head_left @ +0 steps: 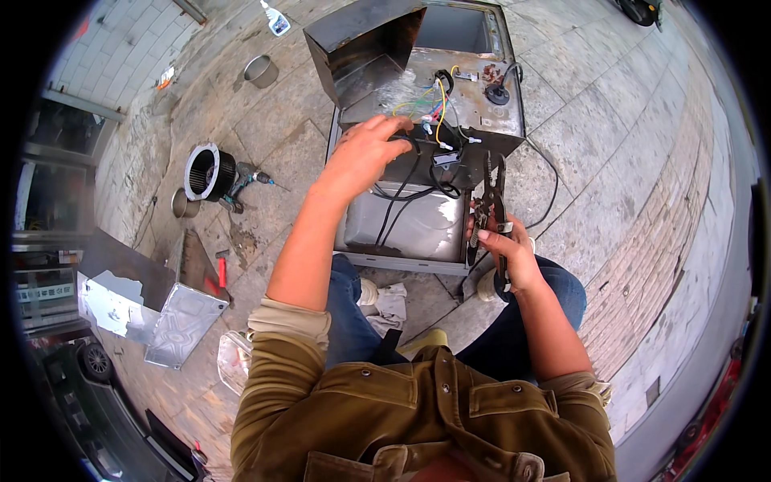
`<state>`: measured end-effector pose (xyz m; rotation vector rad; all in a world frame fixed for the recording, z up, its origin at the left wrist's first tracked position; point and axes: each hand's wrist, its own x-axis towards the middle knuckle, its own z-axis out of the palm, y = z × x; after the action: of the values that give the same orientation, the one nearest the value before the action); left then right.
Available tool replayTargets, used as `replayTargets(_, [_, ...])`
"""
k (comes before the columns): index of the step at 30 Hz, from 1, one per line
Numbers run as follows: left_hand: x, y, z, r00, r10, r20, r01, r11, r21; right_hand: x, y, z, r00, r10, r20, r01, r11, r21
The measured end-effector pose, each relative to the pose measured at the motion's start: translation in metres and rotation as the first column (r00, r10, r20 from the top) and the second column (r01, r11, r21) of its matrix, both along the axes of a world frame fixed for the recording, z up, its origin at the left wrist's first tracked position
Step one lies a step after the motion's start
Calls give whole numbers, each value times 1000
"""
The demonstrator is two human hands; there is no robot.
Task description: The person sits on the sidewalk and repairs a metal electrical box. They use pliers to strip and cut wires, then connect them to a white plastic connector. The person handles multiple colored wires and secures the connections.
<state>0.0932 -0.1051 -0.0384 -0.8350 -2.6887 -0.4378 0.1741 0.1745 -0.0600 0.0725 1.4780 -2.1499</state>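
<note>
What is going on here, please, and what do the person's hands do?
A person is working over an opened metal appliance. The right hand holds a dark metal part at its right side. The left hand is by the black cables; contact is unclear. Coloured wires are exposed on top. A black drum and a drill lie on the ground leftward.

3 o'clock: right hand (518, 259) partly hidden by dark metal part (496, 185) | 12 o'clock: metal hood (357, 32) cut by top edge | 8 o'clock: dark car (72, 402) cut off
</note>
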Motion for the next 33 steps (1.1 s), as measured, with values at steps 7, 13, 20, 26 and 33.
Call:
replayTargets(7, [-2, -7, 4, 997, 36, -67, -37, 999, -10, 5, -1, -19, 995, 70, 74, -72, 997, 20])
replayTargets(13, [-5, 2, 3, 999, -24, 21, 22, 996, 88, 7, 0, -19, 983, 157, 97, -163, 985, 57])
replayTargets(20, [-9, -2, 7, 997, 30, -70, -38, 992, -121, 10, 10, -25, 984, 128, 127, -134, 990, 42])
replayTargets(26, [-9, 0, -2, 997, 9, -74, -17, 994, -107, 7, 8, -22, 983, 142, 120, -148, 988, 46])
replayTargets(33, [-11, 22, 3, 995, -60, -76, 76, 973, 220, 11, 9, -22, 979, 154, 131, -158, 987, 23])
